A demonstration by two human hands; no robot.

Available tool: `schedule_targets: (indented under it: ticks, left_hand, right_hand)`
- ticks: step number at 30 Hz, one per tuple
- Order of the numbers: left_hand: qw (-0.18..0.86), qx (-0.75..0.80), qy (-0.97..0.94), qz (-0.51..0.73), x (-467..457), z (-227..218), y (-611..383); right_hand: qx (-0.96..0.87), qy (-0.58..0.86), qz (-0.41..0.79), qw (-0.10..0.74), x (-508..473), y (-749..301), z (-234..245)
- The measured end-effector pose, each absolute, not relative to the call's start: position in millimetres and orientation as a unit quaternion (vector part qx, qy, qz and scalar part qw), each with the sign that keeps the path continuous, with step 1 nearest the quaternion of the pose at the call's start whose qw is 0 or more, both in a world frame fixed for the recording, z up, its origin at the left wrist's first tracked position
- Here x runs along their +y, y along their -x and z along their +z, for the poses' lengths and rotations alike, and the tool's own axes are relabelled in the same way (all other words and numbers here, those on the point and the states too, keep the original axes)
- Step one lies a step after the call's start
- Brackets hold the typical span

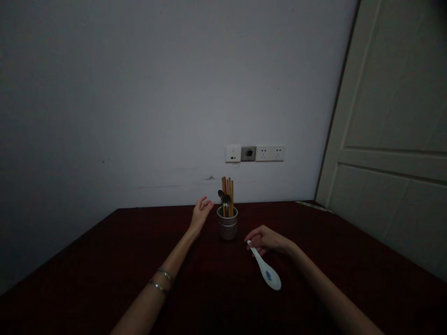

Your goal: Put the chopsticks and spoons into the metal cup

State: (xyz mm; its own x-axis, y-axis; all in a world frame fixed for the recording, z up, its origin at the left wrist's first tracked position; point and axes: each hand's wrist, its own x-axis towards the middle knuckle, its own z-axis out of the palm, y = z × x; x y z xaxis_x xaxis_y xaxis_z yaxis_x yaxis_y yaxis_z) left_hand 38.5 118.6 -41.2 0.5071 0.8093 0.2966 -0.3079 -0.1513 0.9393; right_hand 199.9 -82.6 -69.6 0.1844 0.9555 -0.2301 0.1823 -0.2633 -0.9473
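A white soup spoon [268, 274] with a blue mark in its bowl points toward me on the right. My right hand [264, 239] has its fingers closed on the tip of the spoon's handle. Left of that hand stands a grey metal cup [227, 228]. Several wooden chopsticks [228, 188] and two dark metal spoons [226, 200] rise out of it. Just left of the cup is my left hand [201, 212], its fingers apart and nothing in them; a small gap separates it from the spoons.
The dark red-brown table [209, 298] reaches back to a pale wall [157, 93]. Sockets and a switch panel [255, 153] sit low on the wall behind the cup. A panelled door [387, 195] borders the right side. A thin strip [312, 205] lies at the back right edge.
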Motion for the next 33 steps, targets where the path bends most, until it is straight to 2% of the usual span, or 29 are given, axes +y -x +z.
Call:
schedule_targets:
  ticks: [7, 11, 17, 21, 25, 27, 33]
  left_hand:
    - [0.601, 0.219, -0.596, 0.485, 121, -40, -36]
    - [0.538, 0.222, -0.602, 0.547, 122, -29, -32]
    - [0.376, 0.203, -0.689, 0.585, 98, -1, -21]
    - [0.348, 0.128, -0.8, 0.471, 68, 19, -12]
    - [0.398, 0.041, -0.885, 0.239, 45, 25, -7]
    - [0.428, 0.034, -0.888, 0.167, 39, 22, -8]
    - [0.481, 0.05, -0.864, 0.138, 38, 16, -13]
  right_hand:
    - [-0.426, 0.624, 0.452, 0.475, -88, -197, -47]
    - [-0.405, 0.59, 0.4, 0.573, -92, -195, -22]
    - [-0.316, 0.542, 0.265, 0.732, -95, -191, 5]
    - [-0.285, 0.506, 0.217, 0.785, -96, -186, 11]
    - [-0.274, 0.486, 0.191, 0.808, -94, -180, 12]
    - [-0.27, 0.481, 0.183, 0.814, -93, -177, 12]
    - [-0.277, 0.471, 0.162, 0.822, -89, -169, 13]
